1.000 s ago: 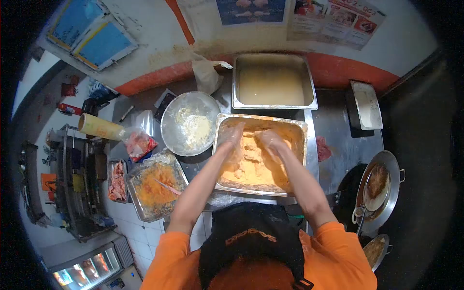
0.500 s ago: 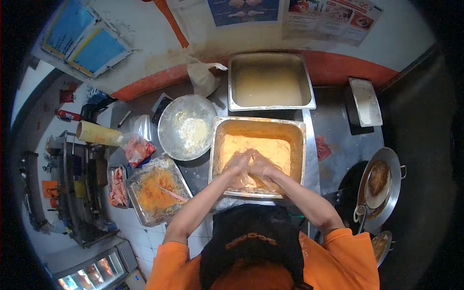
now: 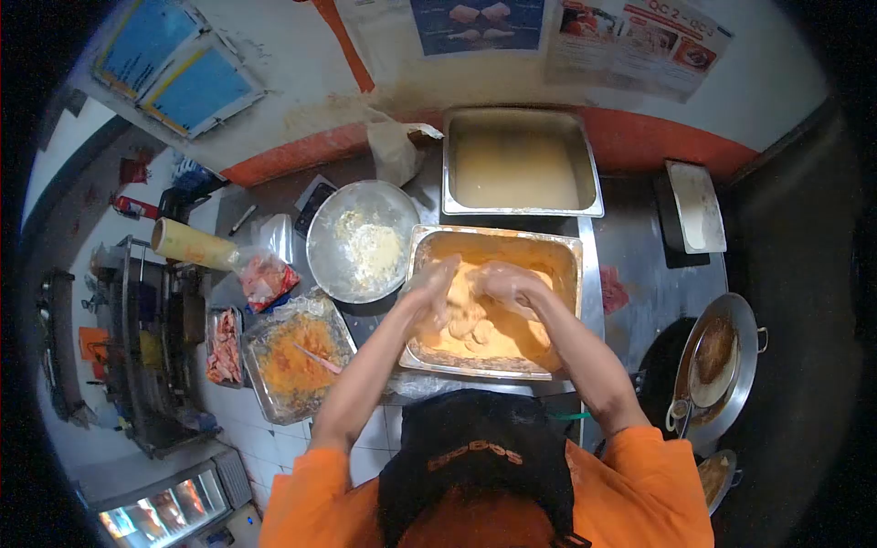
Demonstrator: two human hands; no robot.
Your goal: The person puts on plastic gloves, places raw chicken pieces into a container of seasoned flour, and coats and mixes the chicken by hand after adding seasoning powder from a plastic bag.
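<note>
A steel pan [image 3: 498,371] full of orange-tinted flour [image 3: 521,342] sits in front of me, and both my hands are inside it. My left hand [image 3: 437,288], in a loose clear plastic glove, is at the pan's left side with its fingers stretched upward. My right hand [image 3: 505,283], also gloved, hovers over the flour right of centre, palm down, fingers apart and lightly curved. Between and just below the hands lie flour-coated pieces [image 3: 468,321], slightly blurred; their kind is hard to make out. Neither hand appears to grip anything.
Behind stands a steel pan of cloudy liquid [image 3: 516,169]. On the left are a round bowl of pale flour [image 3: 364,245], a tray of orange crumbs [image 3: 297,352], bagged raw meat [image 3: 265,279] and a meat tray [image 3: 224,347]. A wok with oil [image 3: 744,365] stands on the right.
My hands were together, cupped low in the flour. Now they are apart and raised, with coated pieces showing between them. The view has shifted slightly.
</note>
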